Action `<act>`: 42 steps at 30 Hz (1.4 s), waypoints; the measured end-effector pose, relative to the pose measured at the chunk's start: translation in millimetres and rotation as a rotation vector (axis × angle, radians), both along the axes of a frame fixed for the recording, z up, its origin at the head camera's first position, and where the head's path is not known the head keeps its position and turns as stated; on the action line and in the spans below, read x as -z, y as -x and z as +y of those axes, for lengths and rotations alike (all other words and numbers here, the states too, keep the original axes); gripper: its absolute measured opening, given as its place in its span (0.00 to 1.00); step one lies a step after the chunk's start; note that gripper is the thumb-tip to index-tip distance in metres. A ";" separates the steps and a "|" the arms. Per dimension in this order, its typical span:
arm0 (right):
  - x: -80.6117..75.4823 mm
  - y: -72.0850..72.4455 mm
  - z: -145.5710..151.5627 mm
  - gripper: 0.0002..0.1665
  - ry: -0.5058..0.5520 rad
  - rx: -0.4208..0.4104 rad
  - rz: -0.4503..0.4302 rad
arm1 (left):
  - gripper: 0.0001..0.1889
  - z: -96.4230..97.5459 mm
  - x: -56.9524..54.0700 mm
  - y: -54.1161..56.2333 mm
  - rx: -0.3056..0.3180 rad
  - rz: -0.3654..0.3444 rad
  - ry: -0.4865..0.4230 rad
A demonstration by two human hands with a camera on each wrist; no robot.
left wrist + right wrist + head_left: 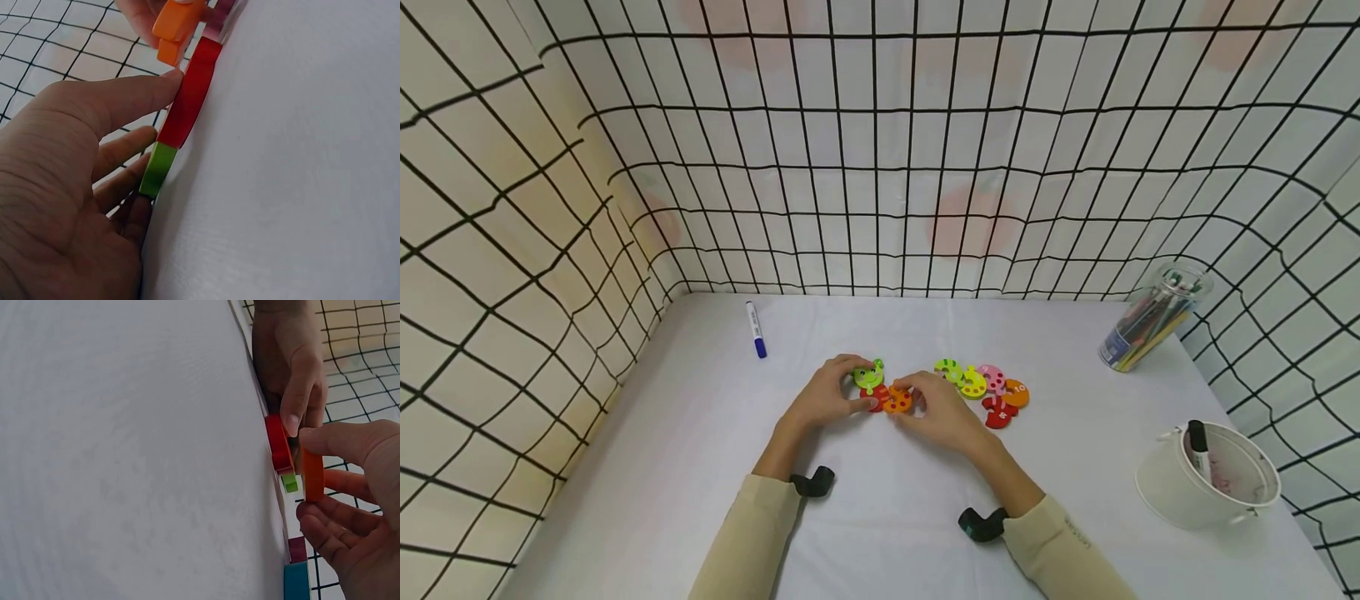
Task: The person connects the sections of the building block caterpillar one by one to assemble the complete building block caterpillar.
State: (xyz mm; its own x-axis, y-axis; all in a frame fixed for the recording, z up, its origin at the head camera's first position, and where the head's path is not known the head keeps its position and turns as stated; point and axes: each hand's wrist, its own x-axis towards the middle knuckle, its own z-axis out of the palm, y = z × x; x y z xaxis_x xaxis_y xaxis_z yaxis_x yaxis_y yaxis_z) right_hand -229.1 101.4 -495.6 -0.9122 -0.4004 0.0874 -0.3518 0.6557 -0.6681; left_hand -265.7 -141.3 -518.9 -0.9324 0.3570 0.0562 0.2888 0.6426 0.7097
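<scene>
The right hand [943,410] pinches a round, red-spotted orange piece [314,472] just above a white table [865,517]; beside it, the left hand [824,392] grips a flat red piece [192,94] and a touching green smiling-face piece [868,377].

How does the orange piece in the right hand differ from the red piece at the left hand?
The orange piece is raised above the white table, while the red piece lies on it. The right hand pinches the orange piece; the left hand has its thumb against the red piece. Both are flat, brightly coloured pieces.
</scene>
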 end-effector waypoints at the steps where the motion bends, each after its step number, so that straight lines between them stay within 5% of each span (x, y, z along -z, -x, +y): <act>1: 0.3 0.0 -0.3 0.28 -0.008 -0.001 0.001 | 0.32 -0.3 -0.6 0.2 0.005 -0.001 -0.006; 26: 7.7 -2.8 -12.7 0.25 -0.112 0.017 0.016 | 0.31 -8.0 4.6 -0.9 0.029 0.015 -0.025; 42: -0.4 0.1 8.0 0.25 -0.016 0.015 -0.102 | 0.31 -7.2 2.9 -7.0 0.026 0.023 -0.047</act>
